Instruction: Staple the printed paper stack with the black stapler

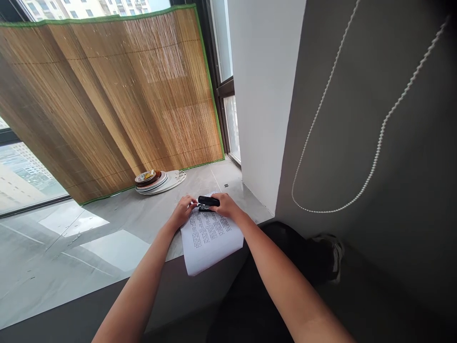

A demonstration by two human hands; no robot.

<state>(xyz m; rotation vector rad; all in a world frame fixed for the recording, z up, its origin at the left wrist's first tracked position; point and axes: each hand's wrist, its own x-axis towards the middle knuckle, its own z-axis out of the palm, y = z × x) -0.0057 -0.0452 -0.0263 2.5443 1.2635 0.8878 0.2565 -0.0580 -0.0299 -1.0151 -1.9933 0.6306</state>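
My right hand (227,206) is wrapped round a black stapler (208,201), with its jaws apart and a bit of silvery metal showing between them. At the stapler's left end, my left hand (183,209) has its fingers drawn together in a pinch. Whatever lies between those fingertips is too small to make out. Under the stapler is white printed paper (213,243), its lower part hanging past the ledge's front edge. Two small dark strips, perhaps staples (226,185), lie on the ledge beyond my right hand.
A stack of plates (159,182) stands on the pale marble-like ledge (117,224), against a bamboo mat (143,95) that covers part of the window. To the right are a white wall corner (264,95) and a hanging bead chain (313,119). A shoe (336,259) shows below.
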